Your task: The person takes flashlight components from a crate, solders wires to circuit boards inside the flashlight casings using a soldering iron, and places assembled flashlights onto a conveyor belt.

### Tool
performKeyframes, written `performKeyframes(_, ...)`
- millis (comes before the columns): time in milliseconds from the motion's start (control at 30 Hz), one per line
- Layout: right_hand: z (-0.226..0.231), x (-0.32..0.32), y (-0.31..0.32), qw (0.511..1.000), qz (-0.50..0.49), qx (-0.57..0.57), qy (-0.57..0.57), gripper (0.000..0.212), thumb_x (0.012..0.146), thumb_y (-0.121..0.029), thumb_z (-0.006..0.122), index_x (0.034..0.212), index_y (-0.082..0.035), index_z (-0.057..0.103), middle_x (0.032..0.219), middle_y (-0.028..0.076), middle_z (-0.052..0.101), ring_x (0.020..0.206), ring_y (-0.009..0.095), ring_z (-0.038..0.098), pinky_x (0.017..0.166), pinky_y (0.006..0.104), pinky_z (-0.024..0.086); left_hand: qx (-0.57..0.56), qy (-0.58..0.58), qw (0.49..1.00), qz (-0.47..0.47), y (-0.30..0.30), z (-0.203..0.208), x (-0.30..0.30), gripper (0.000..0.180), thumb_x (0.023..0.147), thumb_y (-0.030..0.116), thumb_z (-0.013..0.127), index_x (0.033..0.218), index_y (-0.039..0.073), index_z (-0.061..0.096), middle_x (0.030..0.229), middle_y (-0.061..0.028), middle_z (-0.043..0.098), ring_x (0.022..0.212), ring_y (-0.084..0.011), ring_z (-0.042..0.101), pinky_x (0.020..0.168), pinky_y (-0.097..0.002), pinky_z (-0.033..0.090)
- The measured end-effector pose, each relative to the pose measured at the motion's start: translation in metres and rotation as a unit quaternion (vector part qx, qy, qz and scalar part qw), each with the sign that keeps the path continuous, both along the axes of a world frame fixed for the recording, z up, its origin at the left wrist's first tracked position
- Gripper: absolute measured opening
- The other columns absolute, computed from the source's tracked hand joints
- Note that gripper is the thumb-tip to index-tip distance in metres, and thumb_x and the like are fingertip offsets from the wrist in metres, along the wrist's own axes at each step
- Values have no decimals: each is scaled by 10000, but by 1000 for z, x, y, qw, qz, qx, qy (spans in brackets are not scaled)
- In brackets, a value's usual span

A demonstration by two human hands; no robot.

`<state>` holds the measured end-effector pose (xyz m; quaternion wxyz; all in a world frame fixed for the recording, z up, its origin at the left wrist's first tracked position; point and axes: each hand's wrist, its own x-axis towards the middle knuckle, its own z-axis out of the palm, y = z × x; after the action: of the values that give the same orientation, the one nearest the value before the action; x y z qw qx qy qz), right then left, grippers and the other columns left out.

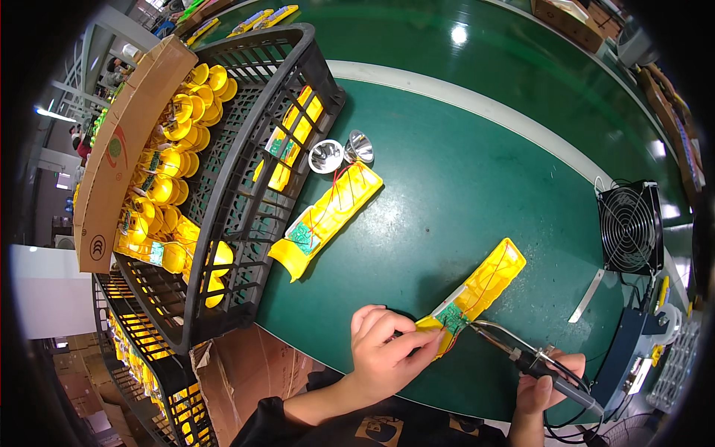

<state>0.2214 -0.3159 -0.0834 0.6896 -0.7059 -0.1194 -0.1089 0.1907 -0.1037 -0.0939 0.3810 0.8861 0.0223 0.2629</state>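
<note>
A yellow plastic housing (488, 277) lies slanted on the green bench, with thin wires along it and a small green circuit board (451, 318) near its close end. My left hand (391, 344) is closed in a pinch at that end, its fingertips beside the board; whatever is between them is too small to make out. In my right hand (550, 386) is a soldering iron (538, 366) with a thin metal feed tube, its tip reaching the board's right edge. A second yellow housing (331, 214) with a circuit board lies farther left, red wires running toward two silver reflector cups (326, 156).
A black plastic crate (223, 298) at the left holds more yellow housings and a cardboard box (134, 149) of yellow cup-shaped parts. A black fan (630, 227) stands at the right, near a metal strip (586, 296) and a blue-grey device (629, 350).
</note>
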Motion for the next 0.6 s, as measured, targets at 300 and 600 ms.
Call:
performKeyframes(300,9,10,-3,997,-70,28,-5,429,766,-392,608,806,-44,360,557,24,428,424,83,436,390,182,370,-13,39,999,-15,-1,3,-1,172,600,73,717,752,93,639,695,-13,477,618,-163,482,706,-343,412)
performKeyframes(600,29,11,-13,981,-103,120,-109,131,841,-113,453,875,12,473,704,87,501,556,136,482,437,200,383,93,237,967,-9,-18,46,14,465,659,223,648,1023,25,437,912,-120,460,821,-257,507,628,-362,414)
